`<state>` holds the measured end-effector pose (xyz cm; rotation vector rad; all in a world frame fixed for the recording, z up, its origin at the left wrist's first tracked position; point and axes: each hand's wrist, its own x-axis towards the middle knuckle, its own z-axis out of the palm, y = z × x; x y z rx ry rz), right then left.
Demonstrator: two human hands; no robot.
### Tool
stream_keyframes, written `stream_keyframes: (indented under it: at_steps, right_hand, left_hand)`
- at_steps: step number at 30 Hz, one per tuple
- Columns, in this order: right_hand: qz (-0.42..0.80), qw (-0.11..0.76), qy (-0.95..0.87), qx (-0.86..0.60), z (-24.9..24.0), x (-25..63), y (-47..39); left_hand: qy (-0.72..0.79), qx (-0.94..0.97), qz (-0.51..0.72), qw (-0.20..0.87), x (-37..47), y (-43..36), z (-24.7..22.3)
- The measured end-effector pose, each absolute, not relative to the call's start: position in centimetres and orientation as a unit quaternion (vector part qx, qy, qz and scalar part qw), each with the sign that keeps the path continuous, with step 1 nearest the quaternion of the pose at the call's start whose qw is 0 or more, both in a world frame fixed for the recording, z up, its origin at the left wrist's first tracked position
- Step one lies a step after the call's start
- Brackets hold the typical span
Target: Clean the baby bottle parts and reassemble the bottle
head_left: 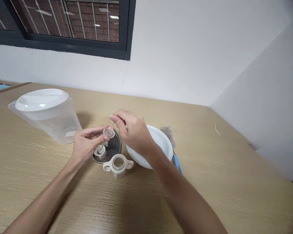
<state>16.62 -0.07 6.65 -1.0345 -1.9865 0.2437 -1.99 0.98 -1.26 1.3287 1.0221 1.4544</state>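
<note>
My left hand (86, 141) is closed, pinching a small round translucent disc (109, 132) by its edge. Between the thumb and fingers of my right hand (130, 126) is a thin rod (112, 125), its lower end at the disc's face. What the rod's tip looks like is too small to make out. Below both hands lies a dark round tray (114, 148) with a shiny rim. On the tray sits a pale ring-shaped cap (100, 151) with a spout-like piece in its middle. Closer to me stands an uncovered two-handled cup (118, 164), upright, its handles pointing left and right.
A clear pitcher with a white lid (42, 100) stands at the left. Partly behind my right forearm is a white bowl (162, 139). Beside it lies a brush with a blue handle (177, 164) and greyish bristles. A thin pale strip (217, 129) lies farther right, near the wall.
</note>
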Motion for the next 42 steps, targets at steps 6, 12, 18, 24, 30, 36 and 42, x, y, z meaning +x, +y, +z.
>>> stream_keyframes:
  at_steps: [6,12,18,24,30,36,42]
  right_hand:
    - [0.061,0.413,-0.814,-0.404,5.2,15.8,0.2]
    - [0.077,0.416,-0.817,-0.392,5.3,15.6,0.0]
    - [0.057,0.453,-0.787,-0.415,7.0,16.4,-1.0]
    - [0.078,0.475,-0.754,-0.448,8.2,17.6,-1.5]
    - [0.1,0.487,-0.743,-0.448,8.7,18.5,-1.5]
    - [0.093,0.527,-0.726,-0.431,9.4,19.8,-1.6]
    - [0.045,0.61,-0.677,-0.411,11.3,21.6,-2.7]
  left_hand:
    - [0.388,0.535,0.61,0.437,-2.3,1.1,-1.5]
    - [0.392,0.539,0.603,0.439,-2.2,1.1,-1.4]
    - [0.389,0.578,0.59,0.409,-2.4,0.7,-0.4]
    - [0.38,0.596,0.578,0.408,-2.5,0.6,0.0]
    - [0.369,0.619,0.571,0.393,-2.6,0.7,-0.1]
    - [0.349,0.637,0.578,0.372,-2.9,0.7,0.1]
    - [0.345,0.657,0.566,0.358,-3.6,1.2,-0.3]
